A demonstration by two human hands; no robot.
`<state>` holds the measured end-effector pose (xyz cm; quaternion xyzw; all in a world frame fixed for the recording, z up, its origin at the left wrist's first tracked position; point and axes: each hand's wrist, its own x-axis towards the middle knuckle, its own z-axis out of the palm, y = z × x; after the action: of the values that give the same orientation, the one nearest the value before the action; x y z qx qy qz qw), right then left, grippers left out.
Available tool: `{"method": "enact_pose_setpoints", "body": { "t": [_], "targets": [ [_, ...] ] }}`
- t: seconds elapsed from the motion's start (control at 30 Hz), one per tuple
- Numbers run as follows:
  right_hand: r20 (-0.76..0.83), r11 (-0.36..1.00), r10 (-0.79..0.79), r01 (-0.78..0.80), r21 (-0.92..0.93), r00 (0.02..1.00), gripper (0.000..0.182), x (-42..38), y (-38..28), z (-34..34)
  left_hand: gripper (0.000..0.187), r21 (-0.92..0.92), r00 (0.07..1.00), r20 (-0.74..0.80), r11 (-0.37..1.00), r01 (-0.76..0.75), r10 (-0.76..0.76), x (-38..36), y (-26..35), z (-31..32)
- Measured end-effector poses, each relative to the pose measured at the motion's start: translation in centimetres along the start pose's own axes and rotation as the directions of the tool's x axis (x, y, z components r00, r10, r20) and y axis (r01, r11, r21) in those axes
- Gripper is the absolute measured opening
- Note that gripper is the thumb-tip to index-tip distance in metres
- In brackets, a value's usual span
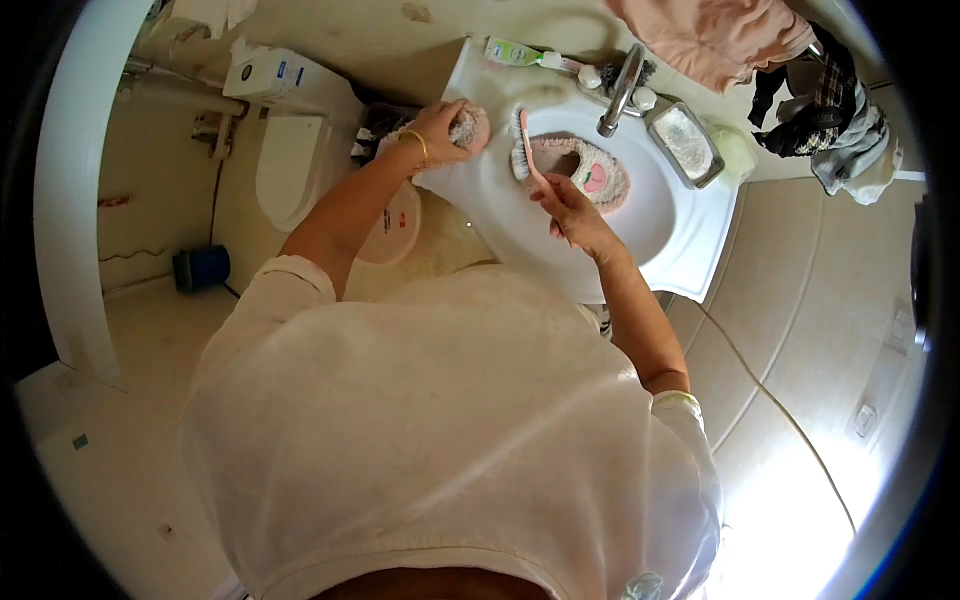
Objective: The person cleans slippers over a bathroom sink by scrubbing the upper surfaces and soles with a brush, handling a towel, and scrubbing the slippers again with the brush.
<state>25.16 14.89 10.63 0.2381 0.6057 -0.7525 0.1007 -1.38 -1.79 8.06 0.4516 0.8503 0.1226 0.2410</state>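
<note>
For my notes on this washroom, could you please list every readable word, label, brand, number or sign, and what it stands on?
No text can be read.
Green tube: lettering too small and blurred.
Toilet tank: blue labels, too blurred.
Pale round container: red marks, unreadable.
Slipper in the basin: pink motif, no visible lettering.

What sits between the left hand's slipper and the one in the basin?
In the head view, the sink's white rim and the pink brush in the right hand.

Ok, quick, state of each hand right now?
Left hand: closed, holding a fluffy slipper.
Right hand: closed, fingers around the handle of the brush.
</note>
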Motion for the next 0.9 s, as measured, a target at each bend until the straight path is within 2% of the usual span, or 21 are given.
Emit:
{"method": "enact_pose_setpoints", "body": {
  "t": [0.07, 0.17, 0.27, 0.37, 0.47, 0.57, 0.67, 0.77, 0.87, 0.9],
  "targets": [
    [0.018, 0.997, 0.017, -0.015, -0.079, 1.000, 0.035, 1.0, 0.4, -0.4, 0.098, 0.012, 0.991, -0.047, 0.992, 0.123, -0.122, 0.8, -0.9, 0.0],
    [-0.085, 0.966, -0.196, 0.178, -0.186, 0.977, 0.032, 2.7, 2.8, 0.5, 0.096, -0.013, 0.988, -0.104, 0.994, 0.112, -0.113, 0.1, -0.5, 0.3],
    [-0.129, 0.935, -0.161, 0.109, -0.338, 0.978, 0.027, 3.1, 2.7, 2.0, 0.098, 0.144, 0.971, -0.071, 0.961, 0.236, -0.228, -0.4, 2.0, 0.0],
    [-0.144, 0.940, -0.202, 0.151, -0.306, 0.969, 0.027, 3.3, 4.5, 2.9, 0.102, 0.380, 0.956, -0.031, 0.881, 0.282, -0.293, 0.1, 3.3, 0.5],
    [-0.135, 0.882, -0.313, 0.235, -0.409, 0.940, 0.028, 3.3, 5.8, 2.4, 0.104, 0.421, 0.960, -0.041, 0.866, 0.269, -0.278, 0.4, 2.5, 1.2],
    [-0.061, 0.861, -0.355, 0.301, -0.410, 0.933, 0.029, 3.5, 5.4, 1.4, 0.104, 0.382, 0.971, -0.036, 0.895, 0.232, -0.236, 0.5, 1.0, 1.8],
    [-0.020, 0.824, -0.406, 0.356, -0.440, 0.914, 0.030, 5.1, 6.1, 0.7, 0.104, 0.440, 0.974, -0.022, 0.873, 0.212, -0.225, 0.5, 1.0, 2.0],
    [0.054, 0.836, -0.275, 0.267, -0.480, 0.960, 0.031, 5.7, 5.1, 0.7, 0.103, 0.452, 0.981, -0.055, 0.872, 0.189, -0.184, 0.5, 0.8, 2.6],
    [0.038, 0.785, -0.168, 0.157, -0.599, 0.985, 0.032, 5.3, 3.9, 0.8, 0.110, 0.460, 0.985, -0.037, 0.872, 0.167, -0.169, 0.5, 0.6, 2.5],
    [0.001, 0.779, -0.308, 0.253, -0.573, 0.951, 0.029, 5.4, 4.3, 1.2, 0.111, 0.471, 0.984, -0.016, 0.866, 0.165, -0.179, 0.4, 0.9, 2.2]
  ]
}}
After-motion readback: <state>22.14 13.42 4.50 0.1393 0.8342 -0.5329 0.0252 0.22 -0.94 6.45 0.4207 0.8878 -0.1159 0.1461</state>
